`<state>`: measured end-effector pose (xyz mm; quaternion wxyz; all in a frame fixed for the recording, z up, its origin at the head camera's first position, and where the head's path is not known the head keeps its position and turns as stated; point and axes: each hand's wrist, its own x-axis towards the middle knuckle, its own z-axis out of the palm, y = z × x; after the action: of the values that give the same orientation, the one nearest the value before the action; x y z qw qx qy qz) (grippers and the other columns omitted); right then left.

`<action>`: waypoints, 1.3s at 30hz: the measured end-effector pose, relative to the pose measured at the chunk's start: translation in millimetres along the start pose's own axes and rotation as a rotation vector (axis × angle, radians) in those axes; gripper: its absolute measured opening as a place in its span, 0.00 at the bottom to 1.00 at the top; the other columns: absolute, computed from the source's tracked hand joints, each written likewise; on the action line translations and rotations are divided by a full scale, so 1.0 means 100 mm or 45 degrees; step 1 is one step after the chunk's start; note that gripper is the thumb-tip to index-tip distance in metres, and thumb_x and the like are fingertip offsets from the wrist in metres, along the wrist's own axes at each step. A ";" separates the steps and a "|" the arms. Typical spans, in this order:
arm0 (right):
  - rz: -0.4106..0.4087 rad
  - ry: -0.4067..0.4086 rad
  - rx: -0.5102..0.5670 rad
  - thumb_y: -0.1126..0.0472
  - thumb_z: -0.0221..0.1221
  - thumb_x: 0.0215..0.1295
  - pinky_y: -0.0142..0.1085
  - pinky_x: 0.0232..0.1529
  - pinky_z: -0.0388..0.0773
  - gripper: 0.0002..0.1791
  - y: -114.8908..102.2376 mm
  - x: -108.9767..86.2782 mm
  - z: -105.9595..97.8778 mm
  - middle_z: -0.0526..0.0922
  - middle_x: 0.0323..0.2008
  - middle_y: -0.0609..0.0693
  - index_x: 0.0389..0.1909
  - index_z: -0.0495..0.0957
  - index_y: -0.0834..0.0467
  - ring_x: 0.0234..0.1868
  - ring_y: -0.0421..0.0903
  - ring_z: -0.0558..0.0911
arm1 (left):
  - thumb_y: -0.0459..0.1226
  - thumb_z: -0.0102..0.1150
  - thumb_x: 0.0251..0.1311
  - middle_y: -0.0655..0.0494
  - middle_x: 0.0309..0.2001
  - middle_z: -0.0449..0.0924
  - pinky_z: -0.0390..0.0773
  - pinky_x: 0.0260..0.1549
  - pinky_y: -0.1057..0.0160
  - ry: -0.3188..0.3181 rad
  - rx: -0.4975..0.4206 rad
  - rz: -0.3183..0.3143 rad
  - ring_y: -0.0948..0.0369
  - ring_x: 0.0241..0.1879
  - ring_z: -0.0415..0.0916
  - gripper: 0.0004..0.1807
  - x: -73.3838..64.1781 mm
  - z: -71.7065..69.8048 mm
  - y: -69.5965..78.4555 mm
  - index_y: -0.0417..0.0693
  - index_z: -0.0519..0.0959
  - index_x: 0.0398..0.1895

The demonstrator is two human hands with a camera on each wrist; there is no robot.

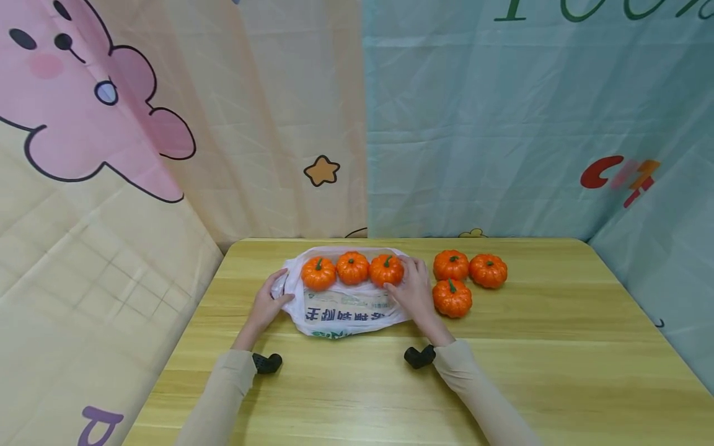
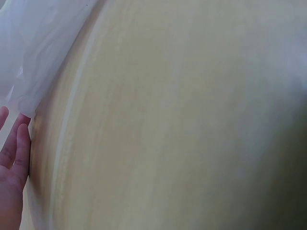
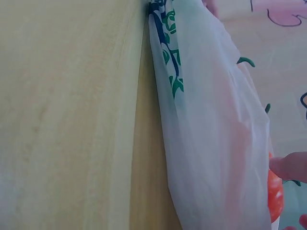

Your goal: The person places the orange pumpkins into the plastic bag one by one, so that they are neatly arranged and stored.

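A white plastic bag [image 1: 357,327] lies spread on the table, its mouth facing up and its printed inside showing. Three small orange pumpkins sit in a row in it: a left one [image 1: 318,273], a middle one [image 1: 352,267] and a right one [image 1: 387,270]. My left hand [image 1: 270,305] holds the bag's left edge between thumb and fingers. With thumb and fingertips, my right hand [image 1: 414,286] grips the right pumpkin at the bag's right side. In the right wrist view, the bag's side [image 3: 206,143] hides most of the pumpkins, and a fingertip [image 3: 288,166] touches orange skin.
Right of the bag, three more pumpkins stand close together: one at the back [image 1: 450,265], one further right [image 1: 488,271] and one in front [image 1: 452,298]. The wooden table [image 1: 558,347] ends at a printed curtain [image 1: 474,124]. Black wrist devices [image 1: 419,357] sit at both sleeves.
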<state>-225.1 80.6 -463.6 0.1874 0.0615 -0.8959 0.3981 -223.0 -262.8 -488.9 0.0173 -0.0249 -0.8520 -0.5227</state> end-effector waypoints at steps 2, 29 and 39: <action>-0.053 0.026 0.009 0.60 0.73 0.47 0.53 0.58 0.72 0.36 -0.02 0.00 -0.03 0.71 0.53 0.63 0.58 0.72 0.62 0.54 0.61 0.71 | 0.31 0.57 0.60 0.42 0.75 0.51 0.51 0.72 0.42 0.003 -0.003 0.000 0.44 0.74 0.48 0.35 0.00 0.00 0.00 0.48 0.59 0.71; -0.372 0.316 -0.020 0.66 0.75 0.41 0.52 0.53 0.71 0.31 0.18 -0.13 -0.70 0.77 0.47 0.62 0.51 0.77 0.63 0.50 0.61 0.72 | 0.32 0.58 0.59 0.41 0.75 0.51 0.50 0.72 0.42 0.005 0.020 -0.012 0.44 0.74 0.48 0.35 -0.01 -0.02 0.02 0.48 0.59 0.71; -0.318 0.318 0.012 0.63 0.76 0.39 0.54 0.54 0.68 0.33 0.42 -0.23 -0.85 0.77 0.48 0.63 0.51 0.76 0.64 0.51 0.62 0.71 | 0.32 0.57 0.60 0.41 0.75 0.50 0.51 0.71 0.42 -0.002 -0.003 0.002 0.44 0.74 0.48 0.35 -0.01 0.00 0.02 0.48 0.59 0.71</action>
<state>-190.0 170.6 -448.9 0.3448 0.1231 -0.8491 0.3806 -221.5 -262.3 -486.9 0.0171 -0.0258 -0.8514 -0.5237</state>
